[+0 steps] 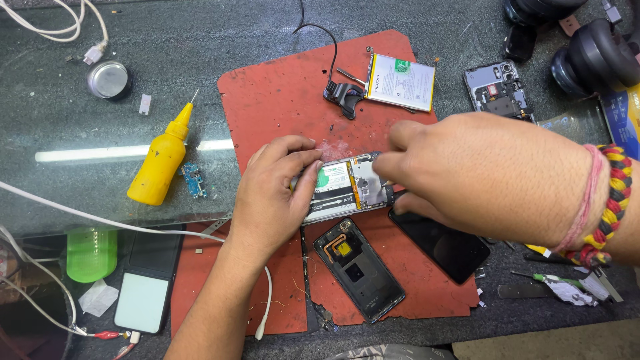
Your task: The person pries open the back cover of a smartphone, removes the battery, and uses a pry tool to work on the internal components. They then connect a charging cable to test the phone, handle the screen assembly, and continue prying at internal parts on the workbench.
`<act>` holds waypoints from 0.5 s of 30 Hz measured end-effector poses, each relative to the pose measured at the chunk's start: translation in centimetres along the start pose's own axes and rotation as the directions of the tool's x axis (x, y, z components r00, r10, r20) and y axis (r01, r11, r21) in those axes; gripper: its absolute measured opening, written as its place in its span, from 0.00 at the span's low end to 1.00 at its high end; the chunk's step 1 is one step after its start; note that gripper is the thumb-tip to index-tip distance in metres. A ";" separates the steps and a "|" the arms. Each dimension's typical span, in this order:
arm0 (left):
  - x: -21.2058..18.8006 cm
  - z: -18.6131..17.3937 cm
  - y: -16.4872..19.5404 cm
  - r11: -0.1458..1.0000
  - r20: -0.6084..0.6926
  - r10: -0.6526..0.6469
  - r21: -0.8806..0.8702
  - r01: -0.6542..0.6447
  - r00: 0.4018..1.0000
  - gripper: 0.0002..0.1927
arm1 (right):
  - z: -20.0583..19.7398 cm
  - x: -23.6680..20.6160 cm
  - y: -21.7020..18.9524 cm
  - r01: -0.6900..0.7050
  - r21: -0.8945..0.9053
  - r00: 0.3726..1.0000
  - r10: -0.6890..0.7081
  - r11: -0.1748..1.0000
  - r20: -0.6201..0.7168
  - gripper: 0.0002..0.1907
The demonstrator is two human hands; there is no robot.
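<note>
Glass worktop (413,20), dark and cluttered, carrying a red mat (280,93) at centre, taken as landmark throughout. Right hand (493,177), coming over the mat's right edge with braided bands at the wrist, fingertips drawn together at the right end of an opened phone (347,187); whether pinching a part or only pressing down, cannot tell. Left hand (273,190), over the mat's middle, fingers curled and pressed on the phone's left end, holding the body flat on the mat.

Progress, judged from the layout: disassembly well along. Rear cover (360,270) already off, lying inside up on the mat's lower part. Dark screen panel (443,247) on the lower right corner of the mat. White battery (401,81) out and resting at the mat's top edge, beside a black clip on a wire (341,97). Inner boards and shields seemingly still seated inside the phone.

Yellow squeeze bottle (160,163) left of the mat, a small blue circuit piece (194,180) just beside it. Second stripped phone frame (499,88) well right of the mat's top.
</note>
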State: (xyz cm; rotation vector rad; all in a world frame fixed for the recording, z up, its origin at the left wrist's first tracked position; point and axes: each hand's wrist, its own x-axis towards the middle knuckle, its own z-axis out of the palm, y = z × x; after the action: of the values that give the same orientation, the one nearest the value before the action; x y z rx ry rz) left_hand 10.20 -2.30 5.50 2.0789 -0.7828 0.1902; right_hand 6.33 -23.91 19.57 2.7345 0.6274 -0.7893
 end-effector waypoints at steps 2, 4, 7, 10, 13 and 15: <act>0.0 0.0 0.0 1.000 -0.003 0.000 -0.001 0.000 1.000 0.07 | 0.2 0.1 0.1 0.016 0.023 1.000 -0.015 1.000 -0.028 0.17; 0.0 0.0 -0.1 1.000 -0.006 0.009 -0.003 -0.009 1.000 0.06 | 0.3 0.2 0.4 0.137 0.003 0.982 -0.135 0.991 -0.134 0.12; -0.1 0.1 -0.1 1.000 -0.010 -0.001 -0.008 0.001 1.000 0.06 | 0.5 0.2 0.4 0.155 0.073 0.962 -0.134 0.985 -0.236 0.13; -0.3 0.1 -0.3 0.999 -0.035 0.005 -0.045 -0.006 0.999 0.10 | 0.3 0.4 0.5 0.030 -0.019 0.999 -0.031 0.999 -0.012 0.11; -0.3 -0.2 -0.9 0.953 -0.014 -0.142 -0.274 0.133 0.990 0.23 | 0.1 0.0 0.2 0.078 0.026 0.990 -0.075 0.997 -0.121 0.18; -0.4 -0.3 -1.2 0.937 -0.025 -0.161 -0.316 0.145 0.987 0.25 | 0.0 0.1 0.1 -0.001 0.055 0.998 0.004 0.999 -0.063 0.17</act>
State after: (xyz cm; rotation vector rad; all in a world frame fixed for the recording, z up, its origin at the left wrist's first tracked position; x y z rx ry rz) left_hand 10.67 -1.40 4.70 1.8146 -0.5748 0.0288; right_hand 6.44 -23.96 19.55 2.8193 0.6242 -0.7320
